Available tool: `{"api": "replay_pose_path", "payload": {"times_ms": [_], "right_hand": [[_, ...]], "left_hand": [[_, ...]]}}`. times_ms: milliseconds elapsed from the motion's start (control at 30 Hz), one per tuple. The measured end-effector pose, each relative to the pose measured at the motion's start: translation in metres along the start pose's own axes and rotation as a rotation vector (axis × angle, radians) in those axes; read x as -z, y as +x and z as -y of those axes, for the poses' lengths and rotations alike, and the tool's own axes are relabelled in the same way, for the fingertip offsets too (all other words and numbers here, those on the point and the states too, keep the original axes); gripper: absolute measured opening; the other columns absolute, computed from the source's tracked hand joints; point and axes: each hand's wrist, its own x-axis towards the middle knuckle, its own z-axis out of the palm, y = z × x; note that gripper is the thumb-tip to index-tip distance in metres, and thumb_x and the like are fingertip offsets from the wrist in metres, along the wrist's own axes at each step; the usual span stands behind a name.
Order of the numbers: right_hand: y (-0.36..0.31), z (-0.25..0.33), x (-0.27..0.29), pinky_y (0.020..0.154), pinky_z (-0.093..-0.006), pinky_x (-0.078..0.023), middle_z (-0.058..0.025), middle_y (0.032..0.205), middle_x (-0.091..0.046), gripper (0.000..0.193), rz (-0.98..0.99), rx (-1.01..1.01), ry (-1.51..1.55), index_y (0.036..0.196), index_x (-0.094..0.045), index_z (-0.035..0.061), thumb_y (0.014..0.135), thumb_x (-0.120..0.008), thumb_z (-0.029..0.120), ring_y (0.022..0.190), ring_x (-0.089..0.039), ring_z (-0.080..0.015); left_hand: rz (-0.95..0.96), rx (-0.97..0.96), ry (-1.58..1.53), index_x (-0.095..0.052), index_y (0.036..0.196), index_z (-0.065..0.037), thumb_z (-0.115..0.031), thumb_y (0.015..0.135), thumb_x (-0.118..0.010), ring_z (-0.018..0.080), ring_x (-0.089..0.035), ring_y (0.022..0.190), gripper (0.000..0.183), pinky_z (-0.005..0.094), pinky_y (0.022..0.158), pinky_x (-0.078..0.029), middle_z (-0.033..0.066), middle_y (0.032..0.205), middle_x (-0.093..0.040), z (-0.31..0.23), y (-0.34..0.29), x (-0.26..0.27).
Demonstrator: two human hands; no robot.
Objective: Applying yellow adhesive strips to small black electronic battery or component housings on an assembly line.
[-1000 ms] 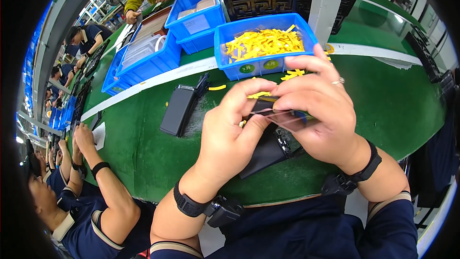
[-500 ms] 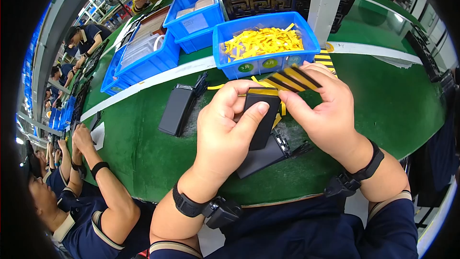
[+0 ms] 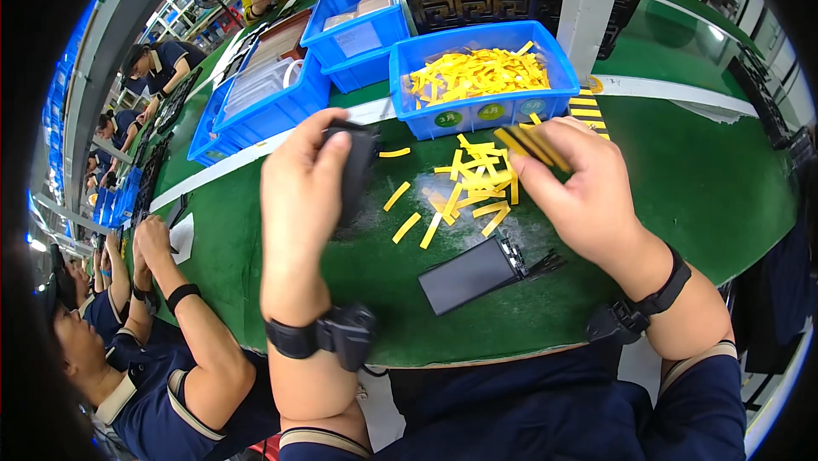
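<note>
Toward the left of the bench, my left hand (image 3: 298, 180) is closed round a slim black rectangular block (image 3: 358, 173), blurred by motion, with the thumb on its upper end. My right hand (image 3: 588, 193) pinches a yellow-and-black striped strip (image 3: 535, 147) between thumb and fingers, also blurred. Between my hands, loose yellow strips (image 3: 479, 178) lie scattered on the green table. Nearer to me a second black block (image 3: 467, 278) lies flat and tilted, dark cables at its right end. Whatever lies behind my left hand is hidden.
A blue bin (image 3: 554, 106) full of yellow strips stands beyond my hands, beside a grey post (image 3: 584, 18). Further left are more blue bins (image 3: 281, 112). A striped sheet (image 3: 590, 112) lies by the bin's right corner. At left, a co-worker's arm (image 3: 200, 316) reaches over the table.
My left hand has moved left with the black block, away from my right hand. The pile of yellow strips has come into view. My right hand still holds the striped strip.
</note>
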Motion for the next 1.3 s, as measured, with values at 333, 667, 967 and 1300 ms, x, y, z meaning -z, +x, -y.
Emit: {"api": "replay_pose_path", "payload": {"times_ms": [333,667,967,1300], "right_hand": [[-0.005,-0.003,-0.006,0.063,-0.0316,-0.046,-0.0129,0.078,-0.062,0.018,0.255,-0.251,0.439,0.092,-0.064,-0.0009,0.079,-0.063,0.011,0.069,-0.06,-0.0211],[0.0,-0.008,-0.004,0.071,-0.0264,-0.047,-0.0057,0.085,-0.065,0.02,-0.005,-0.301,0.567,0.099,-0.066,-0.0026,0.082,-0.064,0.007,0.077,-0.06,-0.012],[-0.002,-0.008,-0.003,0.071,-0.0246,-0.044,-0.0044,0.085,-0.061,0.016,0.071,-0.178,0.338,0.093,-0.067,-0.003,0.08,-0.067,0.006,0.077,-0.056,-0.0117],[-0.007,0.002,-0.003,0.064,-0.0281,-0.045,-0.0087,0.076,-0.063,0.014,0.043,-0.202,0.391,0.085,-0.069,-0.0001,0.074,-0.068,0.007,0.069,-0.058,-0.0163]], "left_hand": [[0.197,-0.41,-0.129,-0.062,0.096,-0.003,-0.003,0.077,-0.062,0.0234,-0.059,0.069,0.02,0.0304,0.064,-0.049,0.0092,0.077,-0.059,-0.042,-0.029,-0.038],[0.365,0.066,-0.313,-0.061,0.093,-0.001,-0.003,0.076,-0.061,0.0154,-0.057,0.06,0.017,0.0266,0.06,-0.048,0.0063,0.071,-0.06,-0.005,-0.023,-0.054],[0.573,-0.492,0.232,-0.06,0.089,-0.001,-0.015,0.066,-0.075,0.0297,-0.058,0.074,0.031,0.0371,0.069,-0.048,0.0129,0.08,-0.059,-0.042,-0.062,-0.053],[0.51,0.0,-0.565,-0.056,0.097,0.0,-0.008,0.084,-0.062,0.0051,-0.054,0.07,0.017,0.0233,0.063,-0.044,0.0041,0.077,-0.064,-0.029,-0.044,-0.06]]}}
